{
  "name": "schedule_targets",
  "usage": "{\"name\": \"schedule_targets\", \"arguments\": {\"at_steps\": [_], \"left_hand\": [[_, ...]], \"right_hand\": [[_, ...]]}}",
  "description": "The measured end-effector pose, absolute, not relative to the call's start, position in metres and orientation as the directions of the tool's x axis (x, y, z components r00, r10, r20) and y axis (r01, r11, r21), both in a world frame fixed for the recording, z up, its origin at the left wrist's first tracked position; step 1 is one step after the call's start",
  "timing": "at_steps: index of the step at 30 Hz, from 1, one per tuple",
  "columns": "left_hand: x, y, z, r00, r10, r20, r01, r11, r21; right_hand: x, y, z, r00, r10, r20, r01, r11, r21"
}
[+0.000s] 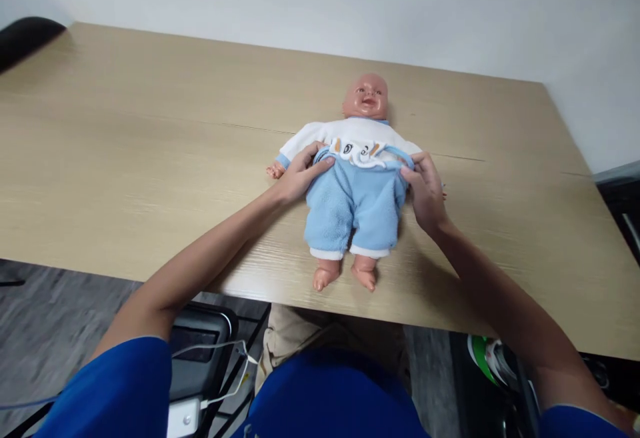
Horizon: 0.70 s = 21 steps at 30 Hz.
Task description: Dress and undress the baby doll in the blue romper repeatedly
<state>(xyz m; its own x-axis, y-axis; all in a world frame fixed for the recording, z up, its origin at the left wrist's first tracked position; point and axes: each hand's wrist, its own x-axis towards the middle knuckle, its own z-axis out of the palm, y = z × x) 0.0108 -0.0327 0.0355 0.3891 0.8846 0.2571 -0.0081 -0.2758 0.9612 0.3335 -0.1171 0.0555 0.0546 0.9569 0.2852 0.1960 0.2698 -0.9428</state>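
A baby doll (367, 98) lies on its back on a light wooden table (125, 151), head toward the wall, bare feet toward me. It wears a white top and fluffy light blue trousers (357, 208). My left hand (300, 175) pinches the trousers' waistband at the doll's right hip. My right hand (425, 188) grips the waistband at the other hip. Both hands have their fingers closed on the fabric.
A white wall runs behind the table. A dark chair back (23, 38) shows at the far left corner. Below the front edge are a grey floor, a dark device with a white cable (200, 358), and dark objects with green (480, 351) at the right.
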Motion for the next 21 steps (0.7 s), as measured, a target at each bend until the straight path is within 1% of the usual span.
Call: {"name": "schedule_targets", "arguments": {"at_steps": [2, 3, 6, 8, 10, 13, 18, 21], "left_hand": [[0.013, -0.024, 0.033, 0.377, 0.91, 0.17, -0.059, -0.159, 0.985], [0.013, -0.021, 0.032, 0.371, 0.917, 0.148, -0.061, -0.135, 0.989], [0.01, -0.022, 0.026, 0.38, 0.91, 0.164, 0.017, -0.184, 0.983], [0.007, -0.025, 0.025, 0.41, 0.895, 0.179, 0.071, -0.226, 0.971], [0.004, -0.028, 0.026, 0.432, 0.887, 0.163, 0.081, -0.218, 0.973], [-0.006, -0.026, 0.031, 0.484, 0.867, 0.116, 0.08, -0.176, 0.981], [-0.039, -0.015, 0.038, 0.655, 0.755, 0.016, 0.113, -0.118, 0.987], [-0.044, -0.017, 0.036, 0.676, 0.736, -0.019, 0.084, -0.052, 0.995]], "right_hand": [[0.333, -0.101, 0.05, 0.097, 0.974, 0.203, 0.171, 0.185, -0.968], [0.334, -0.097, 0.046, 0.103, 0.981, 0.164, 0.165, 0.146, -0.975], [0.338, -0.097, 0.034, 0.079, 0.994, 0.081, 0.17, 0.067, -0.983], [0.339, -0.102, 0.028, 0.065, 0.996, 0.069, 0.196, 0.055, -0.979], [0.341, -0.106, 0.025, 0.074, 0.995, 0.071, 0.189, 0.056, -0.98], [0.345, -0.106, 0.028, 0.046, 0.999, 0.021, 0.096, 0.017, -0.995], [0.354, -0.112, 0.043, -0.123, 0.989, -0.086, -0.024, -0.089, -0.996], [0.35, -0.12, 0.047, -0.156, 0.979, -0.133, -0.158, -0.157, -0.975]]}}
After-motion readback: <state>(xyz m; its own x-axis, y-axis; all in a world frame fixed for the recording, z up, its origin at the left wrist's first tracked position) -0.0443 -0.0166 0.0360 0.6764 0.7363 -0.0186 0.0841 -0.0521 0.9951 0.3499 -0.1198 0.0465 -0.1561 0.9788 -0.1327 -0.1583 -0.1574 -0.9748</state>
